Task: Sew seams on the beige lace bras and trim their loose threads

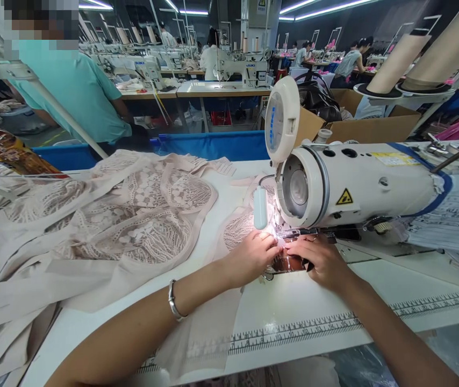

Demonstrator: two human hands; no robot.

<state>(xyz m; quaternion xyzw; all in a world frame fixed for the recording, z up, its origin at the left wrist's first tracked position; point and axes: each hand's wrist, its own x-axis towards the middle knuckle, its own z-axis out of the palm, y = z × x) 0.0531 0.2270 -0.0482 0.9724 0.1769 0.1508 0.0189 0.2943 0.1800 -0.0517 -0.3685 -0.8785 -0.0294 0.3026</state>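
Observation:
My left hand [253, 255], with a silver bangle on its wrist, has its fingers closed on pale pink lace fabric [237, 228] beside the needle area of a white sewing machine [358, 177]. My right hand [320, 260] is closed at the other side of the needle area, its fingertips at the edge of the same fabric. A small dark object shows under its thumb; I cannot make out what it is. The lit work lamp [260, 208] shines on the fingertips. The needle and part of the fabric are hidden by the lamp's glare and my fingers.
A heap of lace pieces [144, 215] covers the table's left side. A printed ruler [294, 329] runs along the front edge. Thread cones [399, 62] stand at the upper right, near a cardboard box [370, 129]. A person in a turquoise shirt [64, 91] sits beyond, at the left.

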